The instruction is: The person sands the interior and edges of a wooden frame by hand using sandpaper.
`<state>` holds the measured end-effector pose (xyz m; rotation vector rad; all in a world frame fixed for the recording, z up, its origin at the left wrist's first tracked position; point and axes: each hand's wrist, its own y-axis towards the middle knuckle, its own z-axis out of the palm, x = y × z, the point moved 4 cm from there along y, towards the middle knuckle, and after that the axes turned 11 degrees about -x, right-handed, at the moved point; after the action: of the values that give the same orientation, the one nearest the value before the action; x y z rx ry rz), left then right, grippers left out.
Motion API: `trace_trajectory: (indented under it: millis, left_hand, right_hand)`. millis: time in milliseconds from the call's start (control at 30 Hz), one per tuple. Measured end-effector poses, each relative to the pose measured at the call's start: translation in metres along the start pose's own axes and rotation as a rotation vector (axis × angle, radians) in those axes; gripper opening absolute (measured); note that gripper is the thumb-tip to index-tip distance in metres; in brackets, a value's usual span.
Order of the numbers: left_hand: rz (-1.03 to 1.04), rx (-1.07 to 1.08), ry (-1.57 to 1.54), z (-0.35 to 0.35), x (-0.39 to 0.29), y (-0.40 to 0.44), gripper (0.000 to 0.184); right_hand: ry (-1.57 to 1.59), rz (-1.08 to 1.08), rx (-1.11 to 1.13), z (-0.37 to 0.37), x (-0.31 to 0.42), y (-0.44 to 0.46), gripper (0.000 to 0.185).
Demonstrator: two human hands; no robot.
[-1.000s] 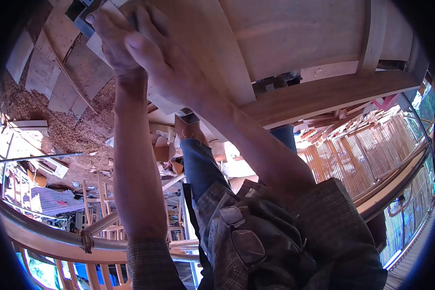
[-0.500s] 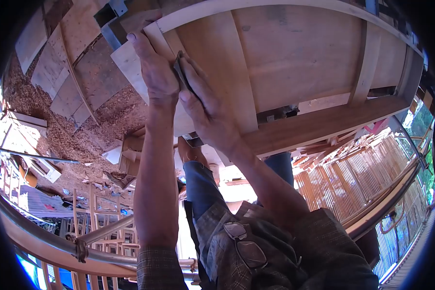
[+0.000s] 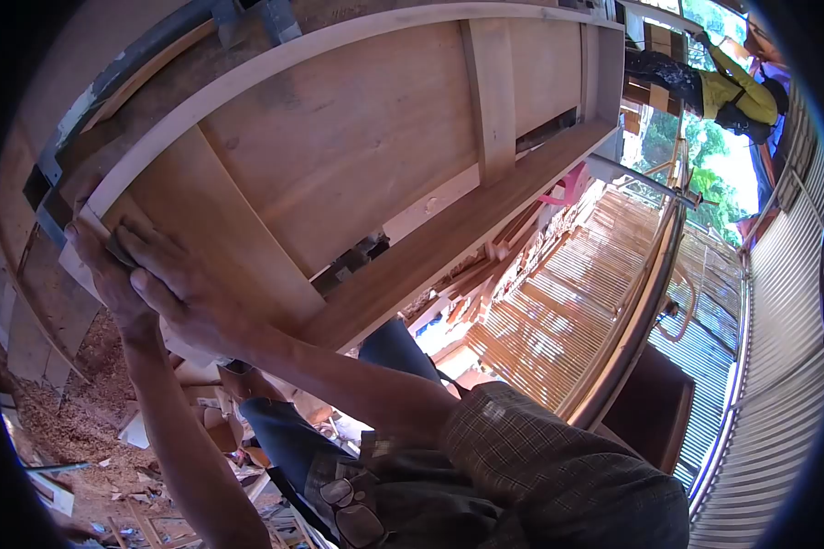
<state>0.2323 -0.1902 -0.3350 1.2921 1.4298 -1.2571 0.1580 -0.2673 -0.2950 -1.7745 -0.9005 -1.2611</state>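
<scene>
A wooden panel [image 3: 339,128] with a pale curved rim and cross slats stretches out in front of me. At its left corner my left hand [image 3: 119,288] is closed round the edge, its fingertips partly hidden behind the wood. My right hand [image 3: 178,293] lies just beside it, fingers together over a small dark piece that looks like folded sandpaper [image 3: 119,249], pressed to the panel's end strip. Most of that piece is covered by the fingers.
A metal-edged support [image 3: 50,165] runs behind the panel's left end. Wood shavings [image 3: 101,384] and offcuts litter the ground at lower left. A person in a yellow top [image 3: 737,96] is at upper right. Slatted bamboo [image 3: 558,311] and corrugated sheet [image 3: 778,366] line the right side.
My view has turned to the right, so panel and hands now appear further left and the person in yellow has come into view. Both hands keep their hold at the panel's corner.
</scene>
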Motion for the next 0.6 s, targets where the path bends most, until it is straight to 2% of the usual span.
trace_trajectory:
  millis: [67, 100, 167, 200, 300, 333, 433, 467, 500, 567, 600]
  left_hand:
    - [-0.2, -0.049, -0.154, 0.002, 0.0, -0.003, 0.053]
    - [-0.199, -0.048, -0.162, 0.002, 0.002, 0.0, 0.053]
    - [0.23, 0.095, 0.164, -0.001, -0.003, 0.002, 0.057]
    - [0.229, 0.087, 0.176, -0.001, -0.004, 0.002, 0.057]
    - [-0.287, -0.131, -0.22, 0.01, -0.01, -0.002, 0.065]
    - [-0.371, -0.08, -0.303, 0.011, -0.012, -0.003, 0.063]
    - [-0.314, -0.011, -0.216, 0.005, -0.009, 0.0, 0.061]
    - [-0.188, 0.012, -0.102, -0.002, -0.007, 0.002, 0.058]
    - [-0.178, -0.01, -0.082, -0.005, -0.004, 0.005, 0.058]
    - [-0.325, -0.033, -0.284, 0.001, -0.001, 0.003, 0.056]
    - [-0.298, -0.025, -0.287, 0.001, -0.001, 0.004, 0.054]
  right_hand:
    - [-0.013, 0.008, -0.015, 0.007, -0.002, -0.002, 0.042]
    - [-0.02, 0.023, -0.035, 0.006, 0.0, 0.0, 0.042]
    - [-0.022, 0.012, -0.045, 0.006, -0.002, 0.006, 0.042]
    - [-0.014, -0.013, -0.042, 0.009, 0.002, 0.011, 0.043]
    - [-0.009, -0.068, -0.025, -0.001, -0.006, -0.016, 0.043]
    - [0.0, -0.071, -0.018, 0.001, -0.005, -0.013, 0.043]
    - [-0.06, -0.051, -0.034, 0.007, -0.01, 0.0, 0.043]
    - [-0.065, -0.077, -0.046, 0.009, -0.01, 0.003, 0.042]
    - [-0.067, -0.116, -0.049, 0.012, -0.007, 0.006, 0.042]
    - [-0.011, -0.121, -0.059, 0.005, -0.008, -0.006, 0.041]
    - [-0.024, -0.103, -0.021, 0.002, -0.006, -0.006, 0.041]
